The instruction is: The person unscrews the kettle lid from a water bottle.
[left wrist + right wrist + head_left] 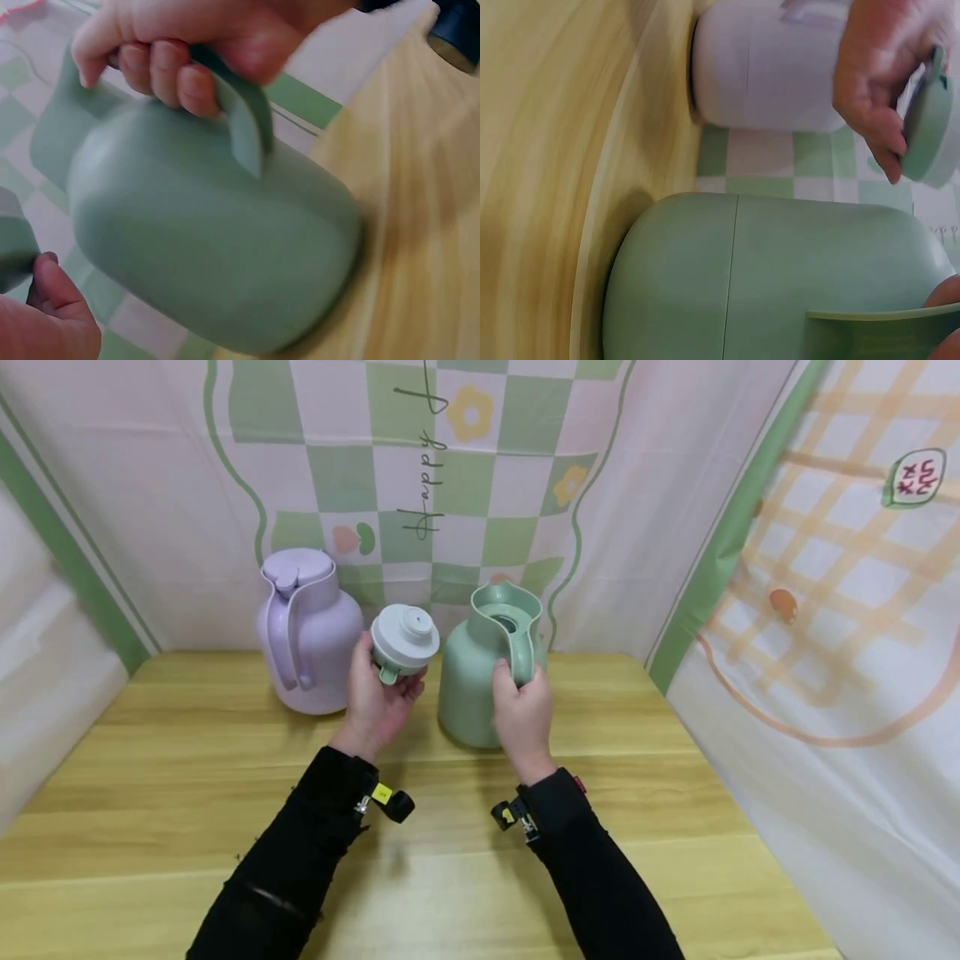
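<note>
Wood-grain table [442, 893]; green-checked backdrop [341, 477] behind, orange-latticed cloth [847, 560] at right.

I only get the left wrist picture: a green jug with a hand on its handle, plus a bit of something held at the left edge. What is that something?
Observer: A round lid; the head view shows the left hand holding it with its white side up.

Visitor: Fun! I can't see into the green jug from here. Is its top covered?

Observer: No, its mouth is uncovered, as the head view shows.

Visitor: And is that the only jug around?

Observer: No, a purple jug stands on the table, to the left of the green one.
</note>
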`<state>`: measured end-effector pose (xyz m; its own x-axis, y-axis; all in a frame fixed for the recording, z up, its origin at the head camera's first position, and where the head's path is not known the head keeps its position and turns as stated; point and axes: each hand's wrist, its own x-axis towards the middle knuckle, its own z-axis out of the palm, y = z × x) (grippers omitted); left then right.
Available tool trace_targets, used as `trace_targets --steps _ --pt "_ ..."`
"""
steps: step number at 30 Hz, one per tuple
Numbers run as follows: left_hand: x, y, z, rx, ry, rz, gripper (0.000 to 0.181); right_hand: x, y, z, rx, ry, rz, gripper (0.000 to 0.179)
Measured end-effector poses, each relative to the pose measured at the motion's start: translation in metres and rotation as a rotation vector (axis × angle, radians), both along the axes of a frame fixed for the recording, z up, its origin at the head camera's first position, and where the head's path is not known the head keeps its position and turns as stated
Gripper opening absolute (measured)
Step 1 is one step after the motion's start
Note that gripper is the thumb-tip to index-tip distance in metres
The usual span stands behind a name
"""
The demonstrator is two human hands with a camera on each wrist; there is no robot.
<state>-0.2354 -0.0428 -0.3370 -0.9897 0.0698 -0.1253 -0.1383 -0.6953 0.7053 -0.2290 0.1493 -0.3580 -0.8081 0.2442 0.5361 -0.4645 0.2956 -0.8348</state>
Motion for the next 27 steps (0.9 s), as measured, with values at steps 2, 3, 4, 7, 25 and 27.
trace_targets --steps 2,3,4,7,25,27 --pt "-0.002 0.001 -0.006 -0.002 0.001 -0.017 0.062 -0.004 0.003 0.001 0.001 -0.003 -0.001 0.039" --pt "-0.003 0.001 -0.009 -0.001 0.003 -0.029 0.063 -0.006 0.004 0.001 0.002 -0.004 -0.001 0.039" --pt "-0.004 0.001 -0.011 -0.001 0.002 -0.041 0.064 -0.008 0.006 0.001 0.006 -0.004 -0.004 0.039" --pt "-0.006 0.003 -0.017 0.019 -0.005 -0.072 0.065 -0.013 0.009 0.002 0.014 -0.006 -0.005 0.039" --pt "-0.016 0.007 -0.049 0.116 0.058 -0.205 0.062 -0.035 0.021 0.003 0.034 -0.034 -0.067 0.037" --pt "-0.018 0.009 -0.051 0.102 0.079 -0.187 0.066 -0.036 0.021 0.004 0.033 -0.029 -0.069 0.037"
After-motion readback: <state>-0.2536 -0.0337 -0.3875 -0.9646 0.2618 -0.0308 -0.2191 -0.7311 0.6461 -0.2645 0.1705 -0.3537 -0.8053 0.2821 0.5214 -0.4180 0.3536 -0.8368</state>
